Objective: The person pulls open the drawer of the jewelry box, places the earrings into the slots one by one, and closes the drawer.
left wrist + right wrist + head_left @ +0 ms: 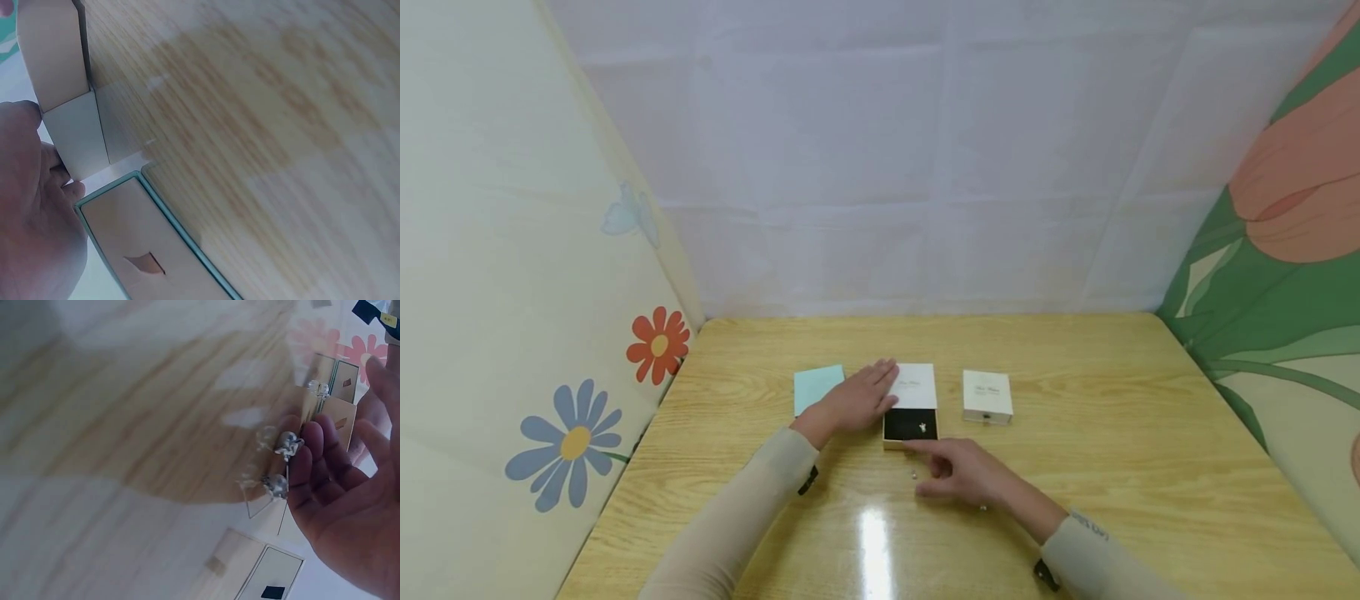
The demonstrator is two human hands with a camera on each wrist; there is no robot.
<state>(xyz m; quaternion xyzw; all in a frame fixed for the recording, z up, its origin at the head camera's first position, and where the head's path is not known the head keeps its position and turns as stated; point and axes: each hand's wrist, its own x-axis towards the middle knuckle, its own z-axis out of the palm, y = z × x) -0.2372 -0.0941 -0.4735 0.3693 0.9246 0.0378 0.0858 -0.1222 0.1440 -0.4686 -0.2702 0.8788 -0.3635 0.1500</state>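
Beige sleeves [730, 517] point toward the white box [917, 379]: left hand [857, 400], fingers straight, gripping nothing, apparently braces its side; right hand [966, 475], fingers loosely unclenched, rests at the drawer's [897, 425] front.

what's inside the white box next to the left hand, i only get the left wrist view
Observer: The head view shows a small piece of jewellery lying on the black lining of its pulled-out drawer.
Operator: where's the right index finger then
Observer: The right hand has it stretched to the drawer's front edge; I can't tell whether it touches.
Operator: any box out there besides that one and the teal one
Observer: Yes, another white box with printed lettering sits apart, to the right of the open one.
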